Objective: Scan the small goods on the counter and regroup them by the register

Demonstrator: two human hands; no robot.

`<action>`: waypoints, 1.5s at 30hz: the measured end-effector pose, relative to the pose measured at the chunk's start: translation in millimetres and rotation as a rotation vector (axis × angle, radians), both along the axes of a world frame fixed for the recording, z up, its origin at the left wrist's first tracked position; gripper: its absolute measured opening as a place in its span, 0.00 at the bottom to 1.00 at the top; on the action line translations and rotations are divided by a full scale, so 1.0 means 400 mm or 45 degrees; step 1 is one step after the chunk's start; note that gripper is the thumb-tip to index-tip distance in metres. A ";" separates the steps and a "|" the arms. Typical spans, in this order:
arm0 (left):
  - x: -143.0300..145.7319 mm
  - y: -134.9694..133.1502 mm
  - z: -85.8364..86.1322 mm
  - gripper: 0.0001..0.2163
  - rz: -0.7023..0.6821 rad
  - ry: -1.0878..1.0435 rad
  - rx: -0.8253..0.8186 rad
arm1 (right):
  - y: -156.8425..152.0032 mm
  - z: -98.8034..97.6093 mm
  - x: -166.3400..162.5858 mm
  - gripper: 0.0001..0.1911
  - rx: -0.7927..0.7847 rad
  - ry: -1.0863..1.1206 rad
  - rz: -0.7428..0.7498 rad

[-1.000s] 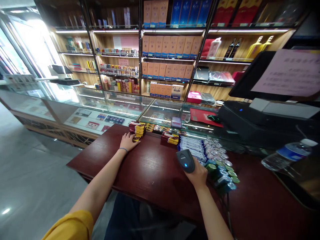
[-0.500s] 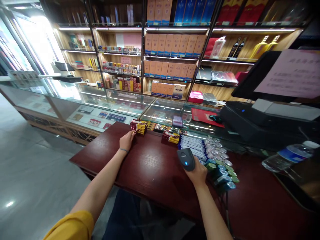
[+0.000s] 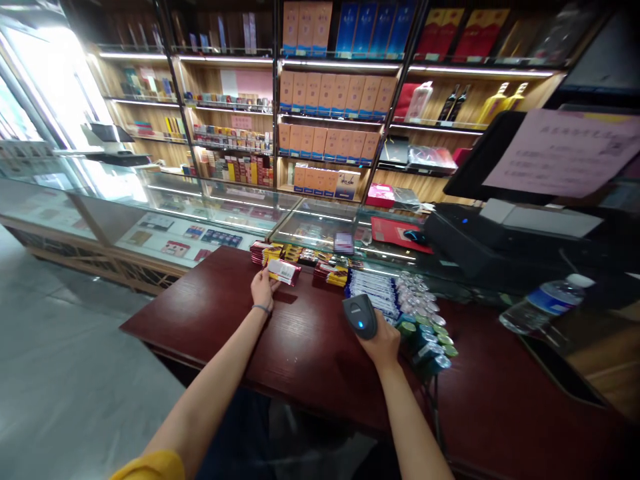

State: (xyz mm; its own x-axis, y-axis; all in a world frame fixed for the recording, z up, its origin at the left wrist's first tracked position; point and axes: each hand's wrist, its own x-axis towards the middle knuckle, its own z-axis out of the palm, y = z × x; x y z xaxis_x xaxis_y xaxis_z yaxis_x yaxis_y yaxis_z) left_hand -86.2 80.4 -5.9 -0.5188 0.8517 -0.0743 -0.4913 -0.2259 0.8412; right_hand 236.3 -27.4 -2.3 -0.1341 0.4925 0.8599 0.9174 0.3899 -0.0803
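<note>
My left hand (image 3: 263,290) is closed on a flat red-and-yellow snack packet (image 3: 283,271), held tilted just above the dark red table. A white label with a barcode faces up on it. Behind it lies a stack of similar packets (image 3: 265,253). My right hand (image 3: 383,342) is wrapped round a black barcode scanner (image 3: 361,317) with a blue light lit; its head points toward the left and far side. Past the scanner are another packet stack (image 3: 330,273) and a row of blue-and-white slim packets (image 3: 373,292).
Clear-topped tubes (image 3: 417,300) and green and blue tubes (image 3: 425,343) stand right of the scanner. A water bottle (image 3: 545,303) and a till screen (image 3: 483,157) are at the right. A glass display counter (image 3: 225,207) runs along the table's far edge.
My left hand has lifted a packet from the stack, bringing it right and turning its barcode side up. My right hand still holds the scanner. The view has shifted slightly.
</note>
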 end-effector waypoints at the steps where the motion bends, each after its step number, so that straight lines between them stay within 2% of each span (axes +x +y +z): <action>1: 0.039 -0.002 -0.002 0.09 -0.074 -0.087 0.045 | 0.000 0.001 0.000 0.18 -0.013 0.003 0.003; 5: 0.165 -0.005 -0.012 0.06 -0.229 -0.377 0.141 | -0.002 0.002 0.001 0.20 -0.098 0.005 0.030; 9: 0.227 -0.005 -0.038 0.08 -0.299 -0.465 0.172 | -0.004 0.002 0.002 0.23 -0.218 0.007 0.070; 15: 0.232 -0.003 -0.063 0.10 -0.327 -0.385 0.192 | -0.009 0.016 -0.002 0.26 -0.337 0.012 0.133; 20: 0.226 0.003 -0.061 0.09 -0.338 -0.371 0.203 | -0.018 0.036 -0.008 0.20 -0.491 -0.029 0.128; 25: 0.223 0.006 -0.065 0.08 -0.340 -0.375 0.192 | -0.020 0.045 -0.008 0.20 -0.391 -0.007 0.147; 32: 0.217 0.006 -0.061 0.11 -0.319 -0.326 0.208 | -0.012 0.029 0.002 0.21 -0.214 0.031 0.114; 36: 0.201 0.022 -0.026 0.14 -0.227 -0.069 0.228 | -0.012 0.022 0.010 0.21 -0.182 0.117 0.055; 40: 0.199 0.035 0.038 0.14 -0.069 0.548 0.301 | -0.010 0.018 0.014 0.21 -0.162 0.202 0.001; 42: 0.208 0.034 0.075 0.13 -0.079 0.856 0.379 | -0.010 0.019 0.016 0.21 -0.148 0.212 -0.015; 45: 0.227 0.036 0.122 0.14 -0.085 1.161 0.547 | -0.010 0.022 0.018 0.21 -0.129 0.229 -0.033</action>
